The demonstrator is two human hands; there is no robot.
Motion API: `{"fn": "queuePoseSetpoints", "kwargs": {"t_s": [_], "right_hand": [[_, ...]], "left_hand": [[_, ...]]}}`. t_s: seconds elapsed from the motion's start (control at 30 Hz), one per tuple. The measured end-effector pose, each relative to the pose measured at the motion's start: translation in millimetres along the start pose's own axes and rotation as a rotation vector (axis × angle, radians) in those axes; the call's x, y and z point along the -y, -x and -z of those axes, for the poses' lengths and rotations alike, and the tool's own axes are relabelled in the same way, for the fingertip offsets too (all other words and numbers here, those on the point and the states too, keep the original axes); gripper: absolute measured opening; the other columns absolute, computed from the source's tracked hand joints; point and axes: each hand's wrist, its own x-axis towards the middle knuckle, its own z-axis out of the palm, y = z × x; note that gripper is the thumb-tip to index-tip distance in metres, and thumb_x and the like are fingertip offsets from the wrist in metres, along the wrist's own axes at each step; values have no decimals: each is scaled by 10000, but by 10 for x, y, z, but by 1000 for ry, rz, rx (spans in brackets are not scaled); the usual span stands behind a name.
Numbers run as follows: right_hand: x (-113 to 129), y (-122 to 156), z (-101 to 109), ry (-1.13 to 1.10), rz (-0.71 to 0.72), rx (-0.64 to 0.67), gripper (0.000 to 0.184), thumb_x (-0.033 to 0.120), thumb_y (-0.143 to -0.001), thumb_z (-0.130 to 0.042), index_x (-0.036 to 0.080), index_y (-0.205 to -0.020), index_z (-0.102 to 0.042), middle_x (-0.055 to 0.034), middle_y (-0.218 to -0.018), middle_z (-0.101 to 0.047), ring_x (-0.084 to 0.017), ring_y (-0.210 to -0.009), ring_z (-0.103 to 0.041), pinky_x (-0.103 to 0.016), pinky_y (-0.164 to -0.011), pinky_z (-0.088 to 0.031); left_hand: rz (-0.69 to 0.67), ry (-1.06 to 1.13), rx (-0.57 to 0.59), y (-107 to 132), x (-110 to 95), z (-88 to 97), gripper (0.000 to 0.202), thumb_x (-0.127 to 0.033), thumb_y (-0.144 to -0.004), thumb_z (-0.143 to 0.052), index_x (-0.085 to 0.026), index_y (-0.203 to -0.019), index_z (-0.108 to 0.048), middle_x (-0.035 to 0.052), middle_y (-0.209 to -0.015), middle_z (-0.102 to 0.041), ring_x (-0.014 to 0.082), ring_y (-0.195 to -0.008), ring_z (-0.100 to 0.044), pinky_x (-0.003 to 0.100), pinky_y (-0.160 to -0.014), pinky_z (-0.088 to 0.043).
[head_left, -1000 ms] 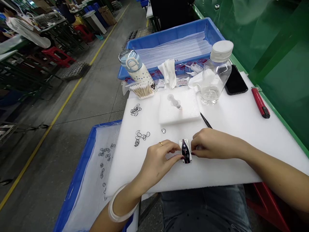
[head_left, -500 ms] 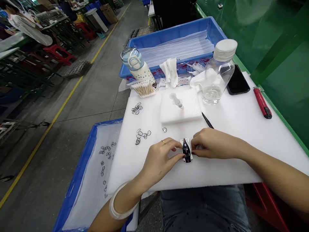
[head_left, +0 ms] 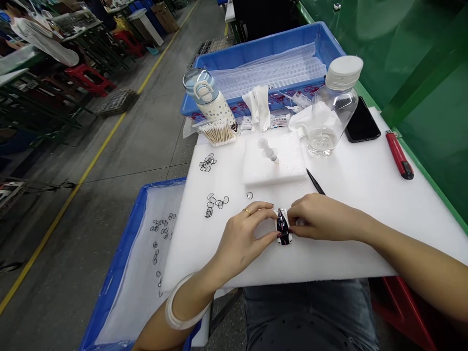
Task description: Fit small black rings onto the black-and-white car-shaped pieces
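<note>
A small glossy black part (head_left: 282, 225), tapered at its far end and set in a white base, lies on the white foam board (head_left: 329, 261). My left hand (head_left: 243, 239) has its thumb and index finger bent against the part's left side, gripping it. Curled fingers of my right hand (head_left: 320, 217) press in at its right edge; the exact contact is partly hidden. Beyond the hands, a black pointed tool (head_left: 315, 182) leans by a white foam block (head_left: 274, 170) that bears a small syringe (head_left: 268, 152). One thin black ring (head_left: 249, 195) lies near my left fingers.
Ring clusters (head_left: 215, 204) lie at the left. Behind stand cotton swabs (head_left: 218, 132), a dotted bottle (head_left: 217, 109), a clear jar (head_left: 323, 141) and a blue bin (head_left: 256, 51). A phone (head_left: 361, 124) and a red cutter (head_left: 399, 155) lie right.
My right fingertips have shifted slightly left, onto the part's edge. My left index finger sits a little differently on it. The part stays in place.
</note>
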Motion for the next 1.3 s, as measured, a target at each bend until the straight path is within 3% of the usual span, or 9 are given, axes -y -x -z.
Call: {"fn": "queuePoseSetpoints", "kwargs": {"t_s": [0.1,0.23,0.67,0.83,0.97,1.1,1.17,1.3], "right_hand": [[3,-6,0,5,-5,-3,181,243,-883,-565,155,-752,-654,-36,-717,-650,-121,-615,-515,-254,-589,-329],[5,-15,-4,7,-9,-5,183,256,-879,-573,156,-748,-654,-39,-710,-647,-124,-613,-518,-255,-583,-320],[11,-49,-27,-50,-86,-14,162,292,-833,-605,179,-736,-667,-18,-678,-639,-121,-602,-506,-263,-577,-315],[-15,-33,1,-69,-65,5,160,279,-843,-594,174,-740,-658,-16,-687,-642,-118,-600,-504,-266,-577,-320],[-107,8,68,-126,2,74,121,238,-851,-576,174,-804,-668,-12,-733,-657,-118,-625,-525,-262,-587,-345],[-156,47,114,-104,-35,70,129,231,-854,-564,174,-837,-679,-7,-725,-652,-119,-611,-521,-267,-581,-358],[-156,56,120,-103,-34,74,131,231,-856,-567,172,-853,-683,-10,-754,-663,-122,-629,-530,-266,-590,-367],[-134,34,107,-103,-11,54,142,240,-873,-576,175,-874,-703,-16,-808,-686,-127,-680,-551,-263,-610,-369]], "left_hand": [[16,-8,24,-4,-1,2,263,-171,-747,-784,-223,-978,-670,73,-1216,-683,249,-1037,-690,410,-830,-607],[8,8,37,-16,-5,12,246,-185,-765,-767,-228,-986,-668,66,-1174,-710,256,-1073,-684,436,-875,-596],[95,135,95,-96,-32,27,221,-153,-751,-737,-227,-939,-648,30,-1027,-706,213,-964,-661,357,-787,-560],[91,149,132,-98,2,81,227,-177,-763,-739,-232,-963,-647,40,-1062,-685,218,-984,-652,361,-790,-563],[21,130,241,-89,65,150,371,-187,-802,-727,-271,-1149,-628,76,-1333,-584,263,-1217,-577,418,-932,-552],[-185,56,409,-91,97,140,641,-63,-872,-583,-326,-1433,-418,62,-1509,-452,258,-1424,-377,482,-1118,-411],[-229,10,399,-91,108,113,612,-73,-879,-589,-309,-1422,-434,75,-1452,-510,261,-1366,-448,470,-1076,-447],[-178,-61,267,-89,133,75,333,-218,-847,-709,-228,-1169,-626,79,-1133,-645,252,-1043,-612,407,-867,-540]]}}
